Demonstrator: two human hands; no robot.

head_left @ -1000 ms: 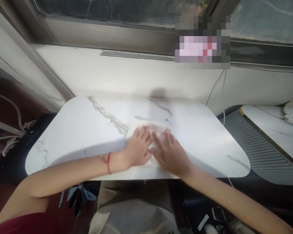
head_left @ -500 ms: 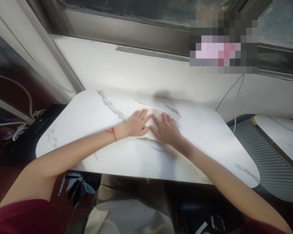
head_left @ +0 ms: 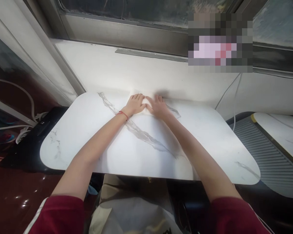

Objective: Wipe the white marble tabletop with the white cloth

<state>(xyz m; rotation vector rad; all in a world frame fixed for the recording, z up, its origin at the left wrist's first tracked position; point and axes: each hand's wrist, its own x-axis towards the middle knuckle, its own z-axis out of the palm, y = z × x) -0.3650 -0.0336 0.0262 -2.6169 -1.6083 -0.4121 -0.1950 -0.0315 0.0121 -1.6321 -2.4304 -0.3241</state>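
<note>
One white cloth (head_left: 136, 93), barely visible, lies at the far edge of the marble-pattern table (head_left: 88, 130) by the wall. Left hand (head_left: 135, 104) and right hand (head_left: 157, 106) press it flat, fingers extended, gripping nothing. Likely thin, soft, light; best pinched at an edge.

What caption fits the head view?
Left hand and right hand pressed flat, side by side, at the far edge of a white marble-pattern table.

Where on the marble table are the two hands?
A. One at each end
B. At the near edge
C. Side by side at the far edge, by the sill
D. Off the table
C: the left hand and right hand lie flat together at the table's far edge.
</note>
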